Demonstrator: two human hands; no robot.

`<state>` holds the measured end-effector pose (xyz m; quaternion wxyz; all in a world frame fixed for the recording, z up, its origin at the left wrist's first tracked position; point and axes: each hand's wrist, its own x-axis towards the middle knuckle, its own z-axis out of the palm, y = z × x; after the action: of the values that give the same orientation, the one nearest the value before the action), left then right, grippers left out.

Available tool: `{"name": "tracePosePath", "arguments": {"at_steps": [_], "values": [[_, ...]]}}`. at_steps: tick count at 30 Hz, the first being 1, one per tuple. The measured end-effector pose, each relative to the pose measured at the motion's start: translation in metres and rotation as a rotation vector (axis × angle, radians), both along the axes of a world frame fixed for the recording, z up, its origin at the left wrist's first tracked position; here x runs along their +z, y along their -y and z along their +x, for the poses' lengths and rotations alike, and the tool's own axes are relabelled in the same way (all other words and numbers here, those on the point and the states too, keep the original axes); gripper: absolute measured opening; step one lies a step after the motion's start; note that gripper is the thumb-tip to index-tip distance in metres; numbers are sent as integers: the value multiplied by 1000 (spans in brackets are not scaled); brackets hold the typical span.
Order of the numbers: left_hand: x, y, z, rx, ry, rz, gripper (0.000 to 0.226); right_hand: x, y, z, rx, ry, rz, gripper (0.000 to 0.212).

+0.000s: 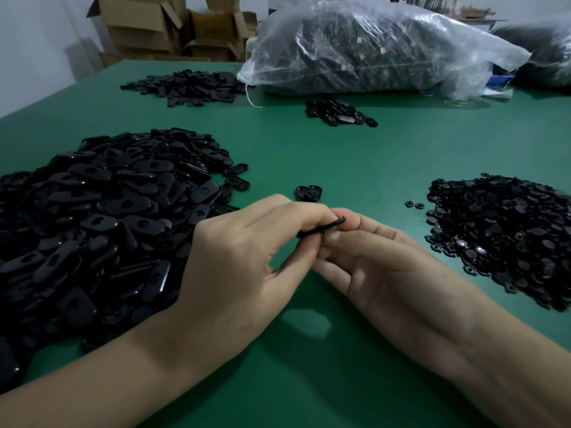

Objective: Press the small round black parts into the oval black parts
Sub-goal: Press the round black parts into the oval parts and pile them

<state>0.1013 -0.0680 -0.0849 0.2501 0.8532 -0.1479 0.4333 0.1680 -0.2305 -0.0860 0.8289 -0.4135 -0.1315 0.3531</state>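
One oval black part (319,229), seen edge-on, sits between both hands above the green table (355,156). My left hand (247,251) pinches it from the left with curled fingers. My right hand (380,254) meets it from the right, thumb and fingers closed on its end. Whether a small round part lies between the fingers is hidden. A big heap of oval black parts (102,217) lies at the left. A heap of small round black parts (500,233) lies at the right.
A few black parts (309,193) lie just beyond the hands, and two small round ones (414,204) beside the right heap. Farther back are two more piles (191,86) (338,112), big clear bags of parts (377,47) and cardboard boxes (173,26).
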Motion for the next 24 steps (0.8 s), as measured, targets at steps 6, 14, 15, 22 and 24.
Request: {"name": "tracePosePath", "arguments": {"at_steps": [6,14,15,22,24], "values": [[-5,-3,2,13,14,37,12,-2,-1,-2,-12,-28,-2,27],[-5,-2,3,6,-12,-1,11,2,2,-3,-38,1,-26,29],[-5,-2,3,5,-16,-10,12,3,2,-3,-49,-1,-28,30],[-5,1,8,8,-85,-179,19,1,1,0,-165,270,-159,18],[-6,1,9,-1,-140,-245,22,1,4,5,-231,442,-271,9]]}}
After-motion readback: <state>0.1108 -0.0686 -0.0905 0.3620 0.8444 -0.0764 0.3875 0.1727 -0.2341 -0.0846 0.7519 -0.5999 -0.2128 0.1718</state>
